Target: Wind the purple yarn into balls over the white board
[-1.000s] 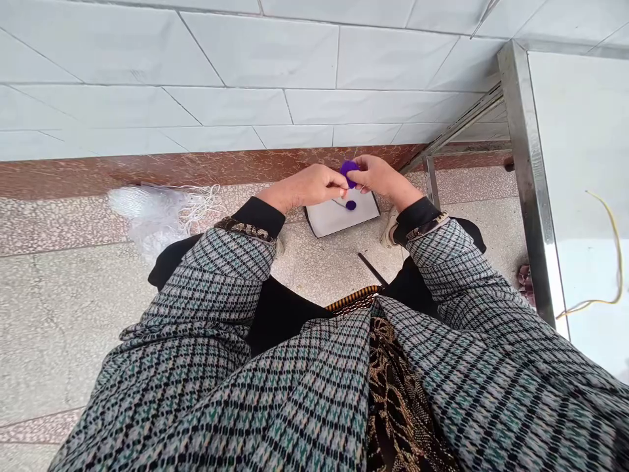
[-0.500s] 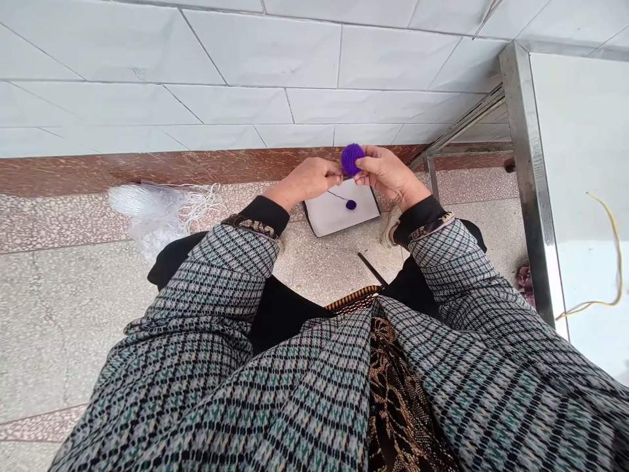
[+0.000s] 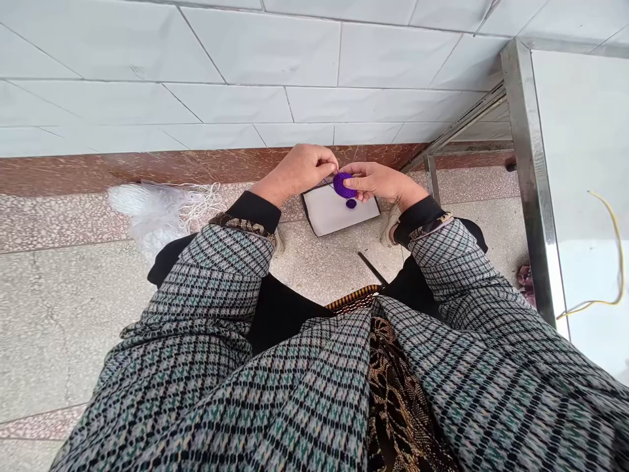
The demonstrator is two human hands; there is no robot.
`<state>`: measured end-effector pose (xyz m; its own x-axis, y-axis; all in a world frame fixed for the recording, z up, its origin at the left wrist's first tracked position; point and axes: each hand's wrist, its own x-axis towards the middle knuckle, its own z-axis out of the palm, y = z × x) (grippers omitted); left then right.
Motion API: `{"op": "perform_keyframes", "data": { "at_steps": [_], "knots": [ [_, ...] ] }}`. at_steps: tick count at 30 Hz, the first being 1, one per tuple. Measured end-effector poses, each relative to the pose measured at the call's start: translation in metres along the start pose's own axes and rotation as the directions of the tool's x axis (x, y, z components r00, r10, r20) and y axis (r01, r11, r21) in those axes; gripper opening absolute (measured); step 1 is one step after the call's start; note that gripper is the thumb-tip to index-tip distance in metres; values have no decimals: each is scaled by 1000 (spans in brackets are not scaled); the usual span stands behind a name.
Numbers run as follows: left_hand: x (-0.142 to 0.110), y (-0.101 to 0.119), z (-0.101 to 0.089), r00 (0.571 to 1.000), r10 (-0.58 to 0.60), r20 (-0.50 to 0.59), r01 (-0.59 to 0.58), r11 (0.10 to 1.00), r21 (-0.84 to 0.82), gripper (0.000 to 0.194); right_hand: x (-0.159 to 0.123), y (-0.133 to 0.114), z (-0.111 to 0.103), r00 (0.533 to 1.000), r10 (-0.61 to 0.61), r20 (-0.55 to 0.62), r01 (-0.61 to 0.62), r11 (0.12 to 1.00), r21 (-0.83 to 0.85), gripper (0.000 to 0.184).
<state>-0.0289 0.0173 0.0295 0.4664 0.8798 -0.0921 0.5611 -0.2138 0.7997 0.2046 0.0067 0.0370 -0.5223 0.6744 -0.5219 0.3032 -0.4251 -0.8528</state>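
Note:
My right hand (image 3: 376,183) is closed on a purple ball of yarn (image 3: 344,187), with the thumb across its front. Just to its left and slightly higher, my left hand (image 3: 308,166) pinches a strand of purple yarn (image 3: 336,172) close to the ball. Below both hands a white shallow box or board (image 3: 329,219) with dark edges lies on the floor. On it rests a smaller purple yarn ball (image 3: 350,204). My right fingers partly hide the larger ball.
A clear plastic bag (image 3: 156,216) with white cord (image 3: 204,204) lies on the floor at left. A metal-framed table (image 3: 535,196) stands at right, a yellow strand (image 3: 616,262) on its top. A dark stick (image 3: 372,267) lies near my feet, and a tiled wall (image 3: 275,56) rises ahead.
The large yarn ball has come down and a little left, tilted in my right hand. My left hand has risen and shifted left, its pinch now above the ball's left side.

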Motion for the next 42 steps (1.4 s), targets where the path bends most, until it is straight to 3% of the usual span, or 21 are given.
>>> {"op": "perform_keyframes", "data": {
  "at_steps": [4,11,13,15,18,21,24,27,30,32,34,37,39,42],
  "knots": [
    [5,-7,6,997,-45,-59,45,999,-13,19,0,-2,1,996,-86,26,81,986,143,36],
    [10,-15,21,997,-54,-62,53,998,-18,18,1,-9,0,986,-70,-153,111,953,283,31],
    [9,-14,26,1000,-25,-2,25,1000,2,18,3,-8,-1,977,-92,-193,146,946,290,36],
    [6,-10,30,990,6,142,-9,1000,27,19,7,-5,-2,961,-119,-249,189,941,280,42],
    [3,-3,32,931,55,362,-78,996,49,22,12,1,-3,934,-106,-342,189,957,221,41],
    [0,4,24,920,83,383,-116,991,63,24,14,5,-3,922,-49,-385,96,990,103,33],
    [-2,7,10,969,74,235,-95,992,81,25,13,6,-3,951,-5,-309,-7,999,-36,35],
    [-2,4,-2,993,63,101,-70,995,72,24,8,5,-3,995,44,-86,-53,993,-106,30],
    [-1,0,-6,999,29,41,-31,998,56,21,2,2,-3,995,10,102,-6,999,-41,28],
    [0,-3,-3,1000,-20,17,19,999,40,21,0,-1,-3,990,-67,124,59,996,72,33],
    [2,-3,2,999,-46,10,46,999,14,21,0,-2,-3,988,-152,29,144,970,195,36],
    [3,-1,12,996,17,84,-16,1000,-18,20,4,-5,-2,957,-194,-216,250,928,277,37],
    [2,2,16,980,70,186,-67,998,-23,19,8,-5,-1,937,-159,-310,244,935,257,39],
    [-1,9,18,950,89,298,-88,996,-15,17,12,-2,2,935,-92,-342,157,973,166,40]
  ]
}}
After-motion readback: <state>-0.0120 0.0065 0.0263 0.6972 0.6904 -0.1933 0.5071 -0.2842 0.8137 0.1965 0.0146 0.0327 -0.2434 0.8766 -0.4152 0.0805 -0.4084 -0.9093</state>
